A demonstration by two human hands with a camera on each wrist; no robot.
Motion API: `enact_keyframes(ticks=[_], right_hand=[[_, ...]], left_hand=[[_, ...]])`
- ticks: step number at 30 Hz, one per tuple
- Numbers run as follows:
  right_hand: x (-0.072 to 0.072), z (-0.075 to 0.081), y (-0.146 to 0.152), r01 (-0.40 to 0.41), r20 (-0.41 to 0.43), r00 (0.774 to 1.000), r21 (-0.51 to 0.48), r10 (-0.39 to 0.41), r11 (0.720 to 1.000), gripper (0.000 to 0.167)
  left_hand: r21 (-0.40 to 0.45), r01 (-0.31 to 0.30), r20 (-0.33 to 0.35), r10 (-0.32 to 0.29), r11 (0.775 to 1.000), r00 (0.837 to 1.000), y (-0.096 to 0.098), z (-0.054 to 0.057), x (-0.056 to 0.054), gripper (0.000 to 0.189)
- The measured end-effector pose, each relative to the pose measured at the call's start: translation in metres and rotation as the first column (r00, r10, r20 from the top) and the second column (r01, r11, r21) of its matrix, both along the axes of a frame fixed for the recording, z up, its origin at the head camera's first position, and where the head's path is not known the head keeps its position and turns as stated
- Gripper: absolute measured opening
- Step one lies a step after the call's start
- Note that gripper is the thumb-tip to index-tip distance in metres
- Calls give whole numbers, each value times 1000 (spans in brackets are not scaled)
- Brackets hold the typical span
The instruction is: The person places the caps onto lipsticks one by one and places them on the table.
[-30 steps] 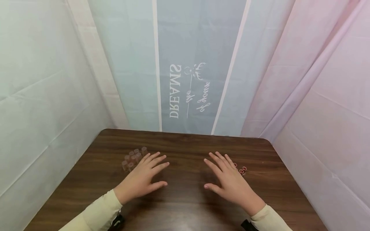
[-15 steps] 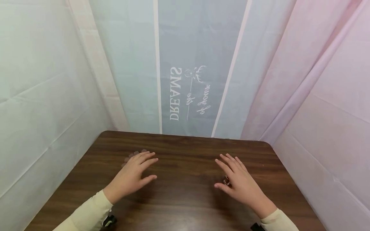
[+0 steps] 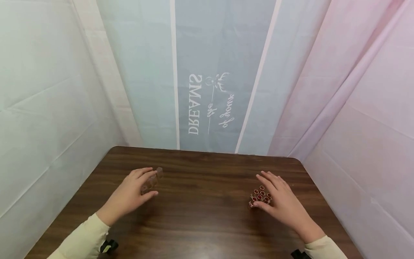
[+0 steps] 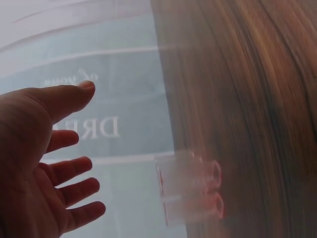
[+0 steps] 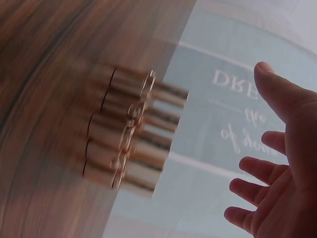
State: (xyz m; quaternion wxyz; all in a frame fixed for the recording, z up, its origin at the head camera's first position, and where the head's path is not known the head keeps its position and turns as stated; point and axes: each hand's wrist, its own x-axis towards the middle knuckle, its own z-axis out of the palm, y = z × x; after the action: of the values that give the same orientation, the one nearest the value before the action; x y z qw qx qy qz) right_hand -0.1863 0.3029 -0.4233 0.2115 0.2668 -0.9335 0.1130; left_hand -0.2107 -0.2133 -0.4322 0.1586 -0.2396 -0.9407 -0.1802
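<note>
My left hand (image 3: 127,194) is held beside a group of clear, pinkish cylinders (image 3: 152,182), partly hiding them in the head view. The left wrist view shows these upright clear cylinders (image 4: 187,181) apart from the spread fingers of the left hand (image 4: 34,158). On the right, my right hand (image 3: 286,199) is just beside a cluster of small gold cylinders with red centres (image 3: 260,197). Seen from the right wrist, the gold cylinders (image 5: 129,131) stand close together with ring-like bands around them, and the right hand (image 5: 297,168) is apart from them, holding nothing.
Both groups stand on a dark brown wood-grain table (image 3: 203,208). Pale fabric panels surround it, and the back one (image 3: 223,43) carries mirrored lettering. Each wrist wears a black strap; the left strap (image 3: 109,246) is the more visible.
My left hand has moved left, lately uncovering the right part of the clear cylinders. My right hand has moved right, so most gold cylinders now show left of it.
</note>
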Motion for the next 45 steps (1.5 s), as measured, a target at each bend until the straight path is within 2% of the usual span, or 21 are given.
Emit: enact_keyframes(ticks=[5, 11, 17, 23, 29, 34, 40, 45], right_hand=[[-5, 1, 16, 0, 6, 1000, -38, 0, 999, 94], [-8, -3, 30, 18, 84, 996, -86, -11, 996, 91], [-12, -5, 41, 52, 146, 989, -114, -35, 992, 92], [-14, -6, 55, 95, 236, 970, -130, -62, 987, 93], [-15, -12, 63, 138, 277, 956, -137, -96, 981, 87], [-19, -19, 68, 160, 308, 946, -176, -100, 971, 79], [-27, -32, 73, 228, 409, 905, -225, -121, 947, 65], [-30, -41, 79, 272, 451, 882, -252, -136, 929, 58]], left_hand=[[21, -37, 53, 36, 999, 998, -15, -2, -2, 67], [18, -112, 108, 109, 994, 988, -27, 0, -6, 58], [12, -194, 163, 189, 981, 968, -36, 0, -8, 46], [-6, -249, 227, 244, 968, 943, -42, -9, -9, 40], [-19, -254, 258, 250, 967, 933, -43, -15, -11, 39], [-37, -251, 286, 251, 967, 925, -43, -16, -14, 39], [-25, -263, 308, 258, 964, 916, -40, -20, -18, 34], [-28, -280, 303, 275, 960, 913, -40, -23, -19, 37]])
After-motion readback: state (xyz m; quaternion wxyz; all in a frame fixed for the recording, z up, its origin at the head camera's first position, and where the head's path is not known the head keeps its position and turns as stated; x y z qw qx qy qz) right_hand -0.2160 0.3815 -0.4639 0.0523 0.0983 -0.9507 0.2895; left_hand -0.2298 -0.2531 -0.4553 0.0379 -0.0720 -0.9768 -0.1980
